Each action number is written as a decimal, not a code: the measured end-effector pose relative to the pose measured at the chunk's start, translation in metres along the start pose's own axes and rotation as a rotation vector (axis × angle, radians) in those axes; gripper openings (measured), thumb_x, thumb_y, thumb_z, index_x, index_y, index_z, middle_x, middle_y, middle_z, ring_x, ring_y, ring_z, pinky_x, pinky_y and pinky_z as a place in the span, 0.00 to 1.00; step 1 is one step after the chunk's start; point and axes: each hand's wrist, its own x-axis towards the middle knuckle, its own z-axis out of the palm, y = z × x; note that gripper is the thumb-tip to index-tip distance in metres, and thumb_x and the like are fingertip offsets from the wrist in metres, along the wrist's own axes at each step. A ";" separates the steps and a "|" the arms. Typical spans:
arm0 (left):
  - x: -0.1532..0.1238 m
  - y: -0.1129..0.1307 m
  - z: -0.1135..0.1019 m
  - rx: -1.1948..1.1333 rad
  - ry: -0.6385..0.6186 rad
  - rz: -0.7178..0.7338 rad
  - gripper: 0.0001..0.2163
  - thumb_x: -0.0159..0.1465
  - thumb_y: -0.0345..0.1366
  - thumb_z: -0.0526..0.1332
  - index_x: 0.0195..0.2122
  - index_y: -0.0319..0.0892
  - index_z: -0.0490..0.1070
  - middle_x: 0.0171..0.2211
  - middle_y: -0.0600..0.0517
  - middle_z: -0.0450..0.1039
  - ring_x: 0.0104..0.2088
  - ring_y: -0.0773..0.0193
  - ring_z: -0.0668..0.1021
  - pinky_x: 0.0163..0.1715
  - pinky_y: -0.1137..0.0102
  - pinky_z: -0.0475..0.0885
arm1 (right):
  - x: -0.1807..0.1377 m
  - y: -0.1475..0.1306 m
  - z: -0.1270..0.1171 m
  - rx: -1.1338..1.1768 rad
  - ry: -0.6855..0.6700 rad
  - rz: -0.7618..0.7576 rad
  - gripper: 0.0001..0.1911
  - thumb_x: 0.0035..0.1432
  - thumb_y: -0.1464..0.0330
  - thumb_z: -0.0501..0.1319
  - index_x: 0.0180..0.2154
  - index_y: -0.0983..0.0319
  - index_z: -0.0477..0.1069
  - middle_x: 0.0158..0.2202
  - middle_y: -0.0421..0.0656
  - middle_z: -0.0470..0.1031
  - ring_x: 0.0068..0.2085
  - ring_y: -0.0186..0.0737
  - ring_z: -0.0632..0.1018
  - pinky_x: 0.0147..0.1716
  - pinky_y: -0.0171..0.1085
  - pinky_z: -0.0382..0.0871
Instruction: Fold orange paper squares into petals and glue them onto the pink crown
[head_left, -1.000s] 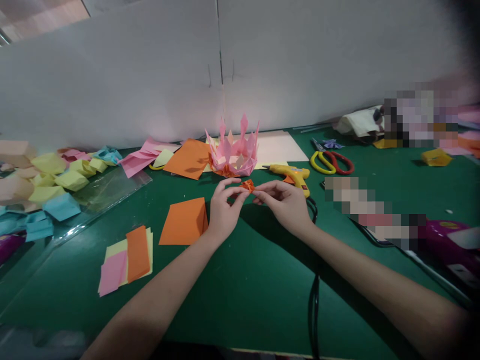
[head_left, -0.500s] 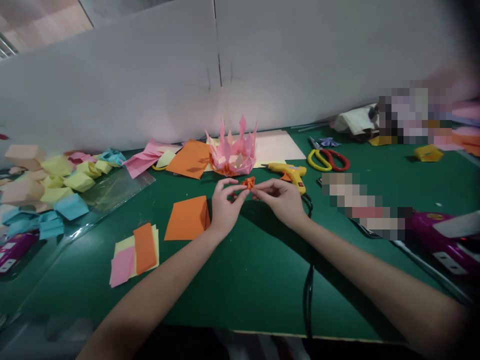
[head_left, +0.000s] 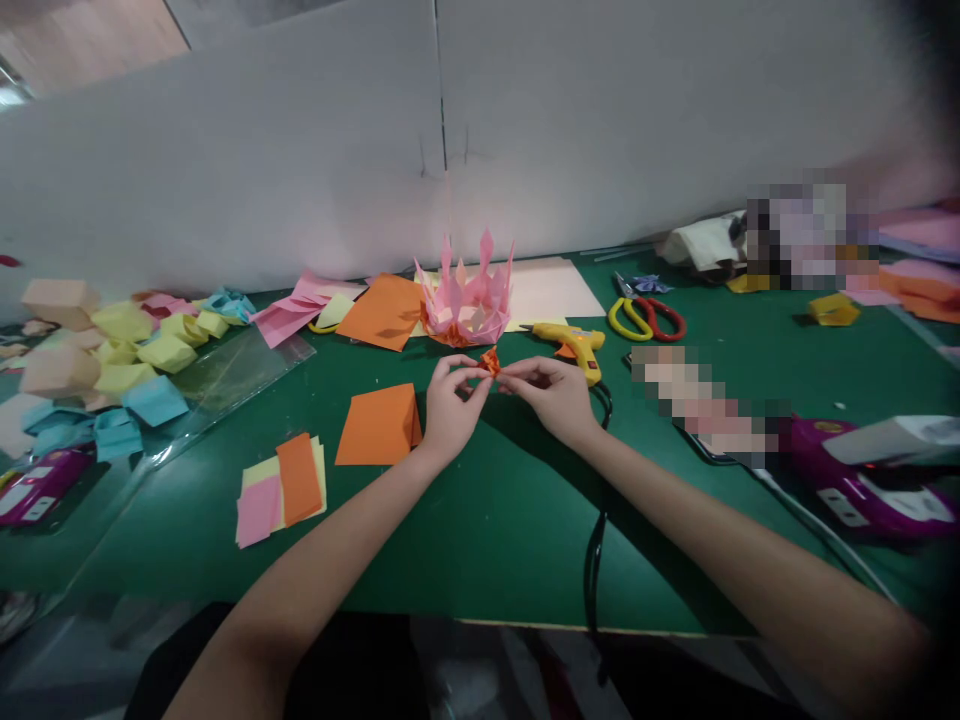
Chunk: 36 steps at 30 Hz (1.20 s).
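A small folded orange paper piece [head_left: 490,361] is pinched between the fingertips of both hands above the green table [head_left: 487,540]. My left hand [head_left: 448,412] grips it from the left, my right hand [head_left: 551,393] from the right. Just behind them stands a pink folded paper crown [head_left: 469,301] with pointed tips. An orange paper sheet [head_left: 378,425] lies by my left wrist.
A yellow glue gun [head_left: 571,343] and its black cable [head_left: 596,540] lie right of my hands. Yellow and red scissors [head_left: 646,317] sit farther right. Folded coloured papers [head_left: 112,360] pile up at left on clear plastic. Small paper squares [head_left: 281,487] lie at front left. Purple devices [head_left: 855,480] sit at right.
Both hands have stayed on the orange piece and drifted slightly away from me, closer to the pink crown. The view has pulled back, showing more of the table's front edge.
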 end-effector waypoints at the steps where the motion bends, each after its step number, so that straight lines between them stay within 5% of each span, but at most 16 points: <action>1: 0.000 0.000 0.000 -0.002 0.001 -0.001 0.04 0.57 0.35 0.64 0.30 0.41 0.76 0.40 0.50 0.67 0.22 0.75 0.67 0.24 0.74 0.66 | 0.000 0.000 0.000 0.000 -0.003 0.004 0.10 0.44 0.63 0.69 0.29 0.61 0.76 0.26 0.42 0.80 0.28 0.39 0.80 0.33 0.40 0.77; 13: 0.001 -0.003 -0.001 0.003 -0.044 -0.061 0.03 0.56 0.35 0.65 0.30 0.42 0.77 0.38 0.51 0.67 0.22 0.75 0.65 0.25 0.73 0.66 | 0.000 0.001 -0.006 -0.029 -0.028 0.036 0.11 0.41 0.62 0.70 0.26 0.62 0.76 0.29 0.44 0.80 0.29 0.39 0.80 0.34 0.40 0.78; 22: -0.002 0.002 -0.001 0.022 -0.076 -0.166 0.04 0.58 0.34 0.63 0.29 0.41 0.75 0.36 0.52 0.64 0.19 0.77 0.62 0.22 0.73 0.63 | -0.001 -0.004 -0.006 -0.052 -0.043 0.091 0.10 0.45 0.60 0.69 0.26 0.61 0.77 0.24 0.44 0.79 0.26 0.41 0.80 0.22 0.36 0.76; 31: 0.001 0.002 -0.002 0.050 -0.099 -0.172 0.02 0.57 0.30 0.62 0.29 0.39 0.74 0.36 0.52 0.63 0.18 0.79 0.60 0.20 0.75 0.61 | 0.001 -0.004 -0.005 -0.049 -0.075 0.134 0.15 0.44 0.58 0.69 0.27 0.63 0.75 0.25 0.45 0.79 0.27 0.39 0.80 0.30 0.37 0.76; 36: 0.003 -0.003 -0.003 0.029 -0.110 -0.148 0.04 0.56 0.29 0.62 0.31 0.40 0.76 0.36 0.53 0.63 0.19 0.79 0.61 0.21 0.75 0.61 | 0.003 -0.001 -0.006 -0.023 -0.091 0.128 0.17 0.46 0.60 0.68 0.37 0.62 0.73 0.31 0.44 0.79 0.31 0.39 0.81 0.32 0.38 0.76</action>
